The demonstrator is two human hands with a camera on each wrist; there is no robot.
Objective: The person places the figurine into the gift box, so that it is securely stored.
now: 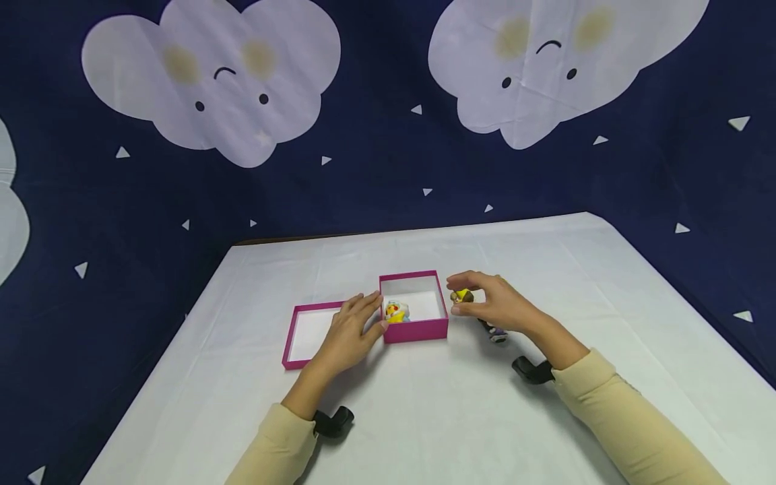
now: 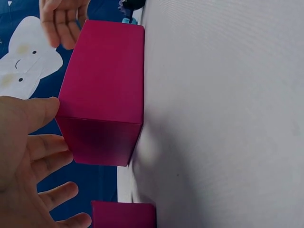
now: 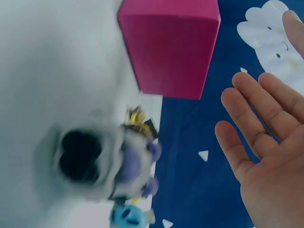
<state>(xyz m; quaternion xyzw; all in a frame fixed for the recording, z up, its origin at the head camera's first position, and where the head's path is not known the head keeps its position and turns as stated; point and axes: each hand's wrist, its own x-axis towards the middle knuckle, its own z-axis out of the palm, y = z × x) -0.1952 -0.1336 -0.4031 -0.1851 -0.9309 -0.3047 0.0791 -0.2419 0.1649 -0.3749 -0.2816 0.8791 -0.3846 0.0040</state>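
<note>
A magenta box [image 1: 415, 330] with a white inside stands upright and uncovered on the table. In it, by the left wall, lies a small yellow and white toy figure [image 1: 397, 312]. My left hand [image 1: 348, 337] touches the box's left side, thumb and fingertips at the rim, fingers extended. My right hand [image 1: 497, 303] hovers just right of the box, its fingers spread around a yellow and brown toy figure [image 1: 463, 296] without gripping it. In the right wrist view, a blurred white and purple figure [image 3: 133, 164] is close to the camera, left of that hand.
The magenta lid [image 1: 297, 337] lies left of the box, white inside up, partly behind my left hand. A dark and purple figure [image 1: 497, 333] lies below my right hand. A blue figure [image 3: 129, 216] shows at the right wrist view's bottom. White cloth [image 1: 424, 417] covers the table.
</note>
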